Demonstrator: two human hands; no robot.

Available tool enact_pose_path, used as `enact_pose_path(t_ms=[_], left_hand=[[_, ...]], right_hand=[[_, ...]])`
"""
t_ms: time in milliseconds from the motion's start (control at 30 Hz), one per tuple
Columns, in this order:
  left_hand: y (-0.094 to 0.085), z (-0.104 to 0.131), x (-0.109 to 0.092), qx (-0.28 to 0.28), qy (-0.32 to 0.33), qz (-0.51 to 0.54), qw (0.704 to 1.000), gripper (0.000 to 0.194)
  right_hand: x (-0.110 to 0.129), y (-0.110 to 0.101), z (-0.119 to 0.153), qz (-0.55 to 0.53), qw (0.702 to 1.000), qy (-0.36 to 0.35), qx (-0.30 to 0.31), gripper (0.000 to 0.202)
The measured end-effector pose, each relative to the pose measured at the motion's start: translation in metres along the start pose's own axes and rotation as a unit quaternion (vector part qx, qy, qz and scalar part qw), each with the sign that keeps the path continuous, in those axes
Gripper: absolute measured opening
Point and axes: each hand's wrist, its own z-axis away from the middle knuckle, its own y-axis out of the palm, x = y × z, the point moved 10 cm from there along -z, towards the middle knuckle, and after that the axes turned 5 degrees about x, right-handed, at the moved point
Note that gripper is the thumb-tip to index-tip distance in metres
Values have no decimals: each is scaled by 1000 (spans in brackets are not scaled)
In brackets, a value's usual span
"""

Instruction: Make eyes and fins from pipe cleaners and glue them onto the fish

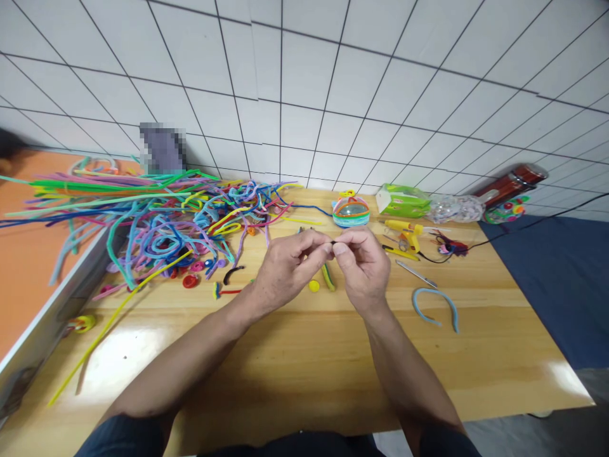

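Note:
My left hand (290,266) and my right hand (365,268) meet fingertip to fingertip over the middle of the wooden table. Between them they pinch a small black piece (333,243); most of it is hidden by the fingers, so its kind cannot be made out. Below the hands lie a yellow disc (314,286) and a short green and yellow fuzzy strip (328,278). Behind them stands a rounded object wrapped in coloured pipe cleaners (351,211) with a clear or grey middle. A curved black pipe cleaner piece (233,274) lies left of my left hand.
A large tangle of coloured pipe cleaners (176,222) covers the back left. To the right are a yellow glue gun (406,235), a utility knife (400,252), a silver pen-like tool (416,273) and a bent blue pipe cleaner (435,293). A green packet (403,201) and a red-brown flask (511,185) stand by the tiled wall.

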Motion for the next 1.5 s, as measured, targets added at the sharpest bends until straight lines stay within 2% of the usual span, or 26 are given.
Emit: enact_pose_path(t_ms=[600,833,1200,1500], left_hand=[[-1,-1,0,2,2,4,1000,14],[-3,-2,3,11,-30,0,999,17],[-4,-3,3,5,-31,20,999,15],[-1,-2,15,3,-74,95,993,18]], right_hand=[[1,0,0,-17,1000,-24,4,2],[-5,1,1,-14,1000,-13,0,7],[-8,3,2,-29,1000,3,3,13],[-2,2,2,-52,999,-10,6,16]])
